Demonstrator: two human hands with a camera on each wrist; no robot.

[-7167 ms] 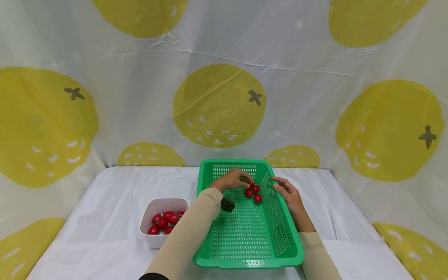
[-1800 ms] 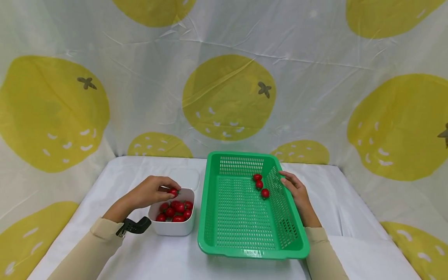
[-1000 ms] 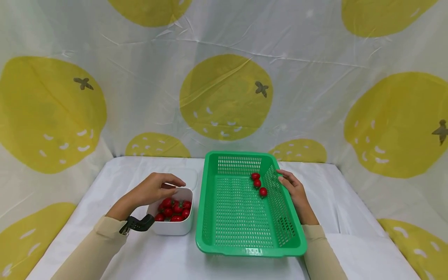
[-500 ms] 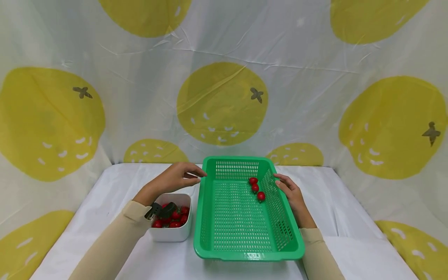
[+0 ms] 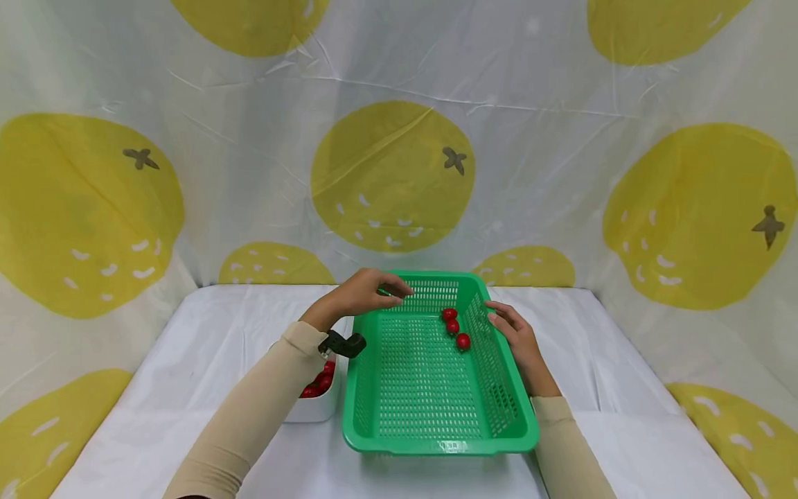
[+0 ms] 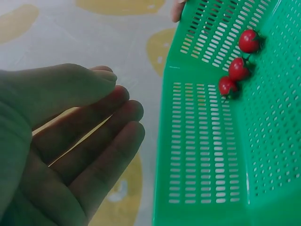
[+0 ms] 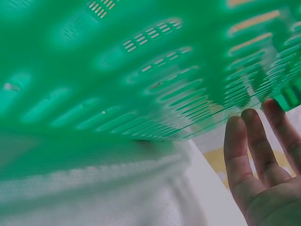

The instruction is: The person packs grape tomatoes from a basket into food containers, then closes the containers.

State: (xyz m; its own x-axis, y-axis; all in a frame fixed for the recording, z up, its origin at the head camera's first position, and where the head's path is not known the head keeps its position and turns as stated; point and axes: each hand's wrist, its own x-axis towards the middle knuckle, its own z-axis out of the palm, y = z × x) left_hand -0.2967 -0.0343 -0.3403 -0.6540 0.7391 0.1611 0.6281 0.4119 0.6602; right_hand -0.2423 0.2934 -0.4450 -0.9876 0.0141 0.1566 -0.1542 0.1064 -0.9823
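My left hand [image 5: 368,292] hovers over the far left corner of the green plastic basket [image 5: 436,447], fingers loosely bent and holding nothing. The left wrist view shows its palm and fingers [image 6: 103,165] bare beside the basket wall. Three red cherry tomatoes [image 5: 452,327] with green stems lie inside against the basket's right wall, toward the back. My right hand [image 5: 520,343] rests at the right rim; in the right wrist view its straight fingers [image 7: 235,146] reach up to the slotted outer wall.
Left of the basket stands a white square container [image 5: 312,412] of several cherry tomatoes [image 5: 324,381], partly covered by my left sleeve [image 5: 262,409]. A white cloth [image 5: 623,416] covers the table. A curtain with yellow fruit prints [image 5: 393,173] hangs behind.
A cherry tomato went from the basket to the white container in my left hand and was let go there. That hand then moved right, back over the basket. My right hand stayed at the rim.
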